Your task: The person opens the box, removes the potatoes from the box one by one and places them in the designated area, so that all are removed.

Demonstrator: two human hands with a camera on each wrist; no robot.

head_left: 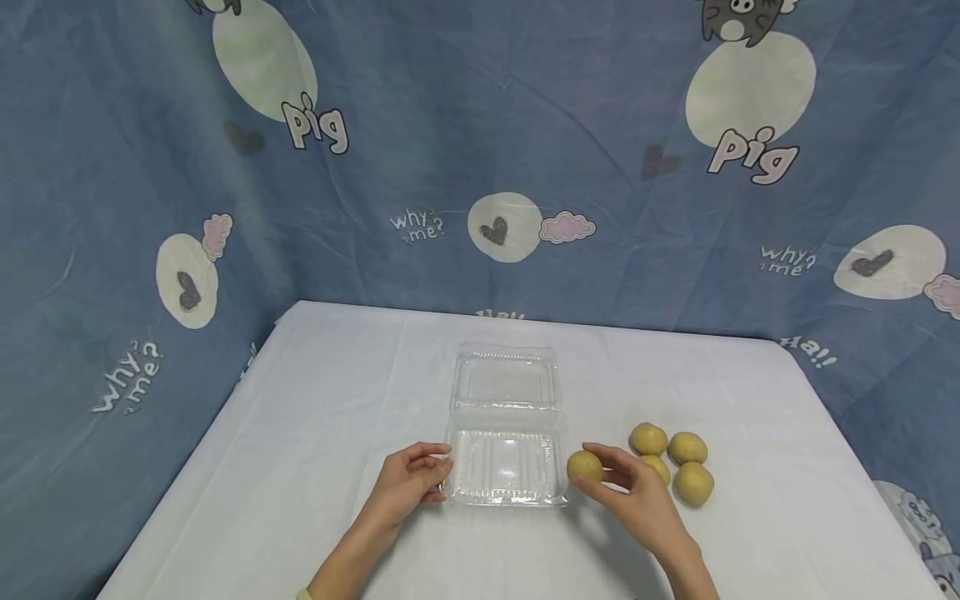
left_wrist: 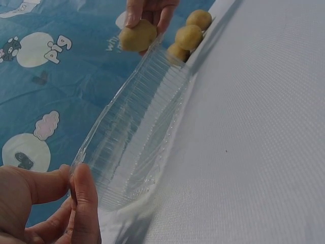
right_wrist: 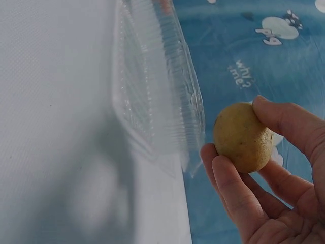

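A clear plastic clamshell box (head_left: pixel 506 467) stands on the table with its lid (head_left: pixel 507 379) folded back, away from me. My left hand (head_left: pixel 412 483) pinches the box's left rim between thumb and fingers, as the left wrist view shows. Just beyond the right rim, my right hand (head_left: pixel 633 500) holds a small yellow-brown potato (right_wrist: pixel 244 137) between thumb and fingertips, raised above the table. Beside that hand, on its right, several similar potatoes (head_left: pixel 688 448) lie close together; the hand partly hides one (head_left: pixel 657 468). The inside of the box shows only bare ribbed plastic.
A white cloth covers the table (head_left: pixel 337 400). Behind it and along the sides hangs a blue printed curtain (head_left: pixel 420 275), meeting the table's far edge not far past the lid.
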